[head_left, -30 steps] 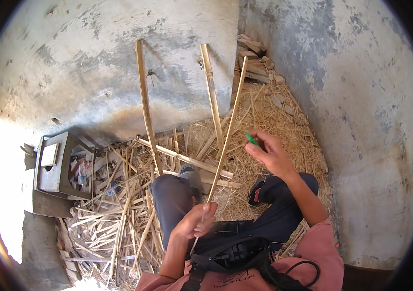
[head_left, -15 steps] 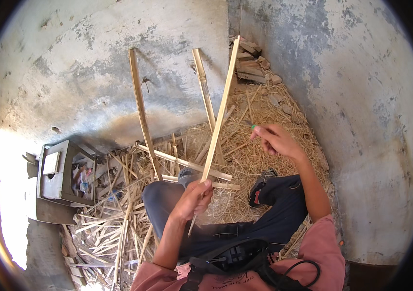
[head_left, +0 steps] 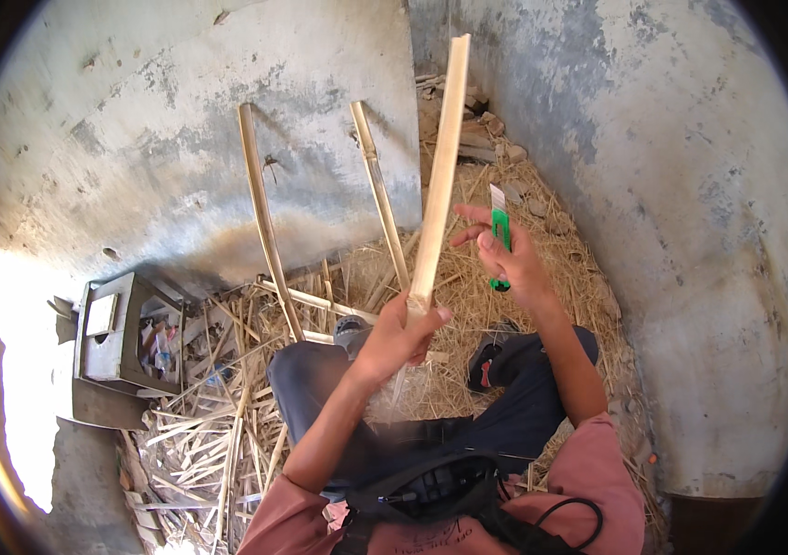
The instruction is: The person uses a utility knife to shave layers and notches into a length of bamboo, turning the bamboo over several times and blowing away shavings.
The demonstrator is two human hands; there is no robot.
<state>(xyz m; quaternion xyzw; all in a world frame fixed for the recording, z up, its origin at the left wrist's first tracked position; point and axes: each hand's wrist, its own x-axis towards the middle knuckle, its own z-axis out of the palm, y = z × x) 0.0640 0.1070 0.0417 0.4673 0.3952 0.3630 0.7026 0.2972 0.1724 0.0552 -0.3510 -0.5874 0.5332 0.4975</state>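
Centrally, the left hand (head_left: 400,335) grips a bamboo strip (head_left: 437,176) upright, the right hand (head_left: 508,264) clasps a green knife (head_left: 500,233) beside it, two poles (head_left: 264,217) lean left, straw (head_left: 227,435) crowds below.

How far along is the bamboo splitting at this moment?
Done: a heap of split bamboo strips covers the floor. In hand: the left hand holds a pale bamboo slat upright, while the right hand holds a green utility knife beside it, blade off the slat. Left: two long bamboo slats lean against the wall, uncut.
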